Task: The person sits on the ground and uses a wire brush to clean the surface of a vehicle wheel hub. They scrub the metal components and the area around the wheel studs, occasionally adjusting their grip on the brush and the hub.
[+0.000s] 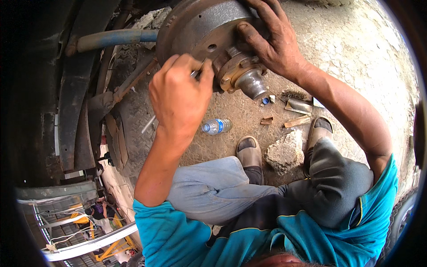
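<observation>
A dark, worn brake drum (pixel 189 33) is at the top centre, with a rusty hub (pixel 232 73) standing out from its face and ending in a shiny round stub (pixel 252 83). My left hand (pixel 181 91) is closed beside the hub, thumb and fingers pinched near the drum face. A thin metal rod (pixel 148 124) sticks out below this hand, and a shiny bit shows at the fingertips; the rest is hidden in the grip. My right hand (pixel 278 44) grips the drum's right side, thumb on the face and fingers over the rim.
A blue tube (pixel 113 39) and dark vehicle frame (pixel 73 98) fill the left. On the dirt ground lie a plastic bottle (pixel 217 126), a blue cap (pixel 265 101), metal scraps (pixel 298 107) and a rock (pixel 284 153) between my feet.
</observation>
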`<state>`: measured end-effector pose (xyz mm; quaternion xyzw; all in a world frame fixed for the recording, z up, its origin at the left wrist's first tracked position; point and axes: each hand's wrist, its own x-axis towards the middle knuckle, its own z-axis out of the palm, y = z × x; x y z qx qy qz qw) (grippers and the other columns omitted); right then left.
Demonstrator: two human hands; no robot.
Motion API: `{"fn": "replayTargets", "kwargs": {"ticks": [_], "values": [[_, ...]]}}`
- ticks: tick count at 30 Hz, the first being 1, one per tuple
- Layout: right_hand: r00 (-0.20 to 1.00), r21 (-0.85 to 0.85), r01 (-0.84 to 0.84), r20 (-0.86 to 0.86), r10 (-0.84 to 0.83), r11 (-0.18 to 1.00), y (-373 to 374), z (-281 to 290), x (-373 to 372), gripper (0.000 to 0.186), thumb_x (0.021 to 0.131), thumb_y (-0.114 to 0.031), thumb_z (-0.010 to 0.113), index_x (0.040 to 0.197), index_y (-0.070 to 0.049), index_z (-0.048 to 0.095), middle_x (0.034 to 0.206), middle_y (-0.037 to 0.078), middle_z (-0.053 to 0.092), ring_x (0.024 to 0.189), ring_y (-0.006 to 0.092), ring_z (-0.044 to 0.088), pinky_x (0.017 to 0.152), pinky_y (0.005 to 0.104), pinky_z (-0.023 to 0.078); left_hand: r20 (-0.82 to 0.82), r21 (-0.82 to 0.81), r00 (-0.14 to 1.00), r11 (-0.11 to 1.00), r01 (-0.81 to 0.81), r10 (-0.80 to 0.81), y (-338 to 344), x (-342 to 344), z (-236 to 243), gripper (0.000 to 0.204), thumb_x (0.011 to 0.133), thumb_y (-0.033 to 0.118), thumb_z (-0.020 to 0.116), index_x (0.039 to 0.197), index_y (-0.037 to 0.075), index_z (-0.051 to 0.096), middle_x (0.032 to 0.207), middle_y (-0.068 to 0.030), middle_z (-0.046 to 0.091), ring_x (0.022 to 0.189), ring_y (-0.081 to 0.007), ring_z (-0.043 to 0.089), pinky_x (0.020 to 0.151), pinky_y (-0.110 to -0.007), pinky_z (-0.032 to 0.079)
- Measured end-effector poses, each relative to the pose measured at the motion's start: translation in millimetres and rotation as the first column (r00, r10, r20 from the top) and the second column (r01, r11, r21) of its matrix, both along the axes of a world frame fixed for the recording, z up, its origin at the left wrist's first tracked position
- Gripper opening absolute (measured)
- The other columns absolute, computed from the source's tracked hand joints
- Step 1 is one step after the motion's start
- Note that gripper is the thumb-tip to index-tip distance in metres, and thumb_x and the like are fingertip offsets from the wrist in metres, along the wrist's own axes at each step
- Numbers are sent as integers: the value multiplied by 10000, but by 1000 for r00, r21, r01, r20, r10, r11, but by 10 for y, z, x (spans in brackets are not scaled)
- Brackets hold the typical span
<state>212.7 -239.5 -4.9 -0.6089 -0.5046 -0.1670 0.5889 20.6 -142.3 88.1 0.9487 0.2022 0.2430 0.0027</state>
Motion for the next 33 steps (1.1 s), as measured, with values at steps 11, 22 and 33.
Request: {"fn": "replayTargets", "kwargs": {"ticks": [11,22,33], "values": [[999,11,40,13,-40,999,20,-45,-9,581,964,-260,642,1475,-33,490,1458,262,467,1350,453,463,1138,509,385,-18,90,1000,996,0,2,-91,193,-2,181,810,157,819,763,17,714,797,-181,707,728,-407,698,663,-472,548],[999,-58,37,5,-36,998,-14,-55,3,534,1011,-249,614,1507,-95,487,1494,199,471,1394,356,470,1161,462,392,454,-585,856,807,78,247,612,-395,275,236,924,87,780,1110,-49,724,807,-21,699,631,-44,569,545,-191,421],[918,-254,-176,306,252,951,-645,245,-387,527,900,-222,728,1377,-58,577,1359,210,586,1258,356,586,1055,469,492,514,-643,857,680,353,41,418,-598,512,260,932,83,769,1144,-43,685,962,-68,724,809,-97,662,704,-224,526]]}}
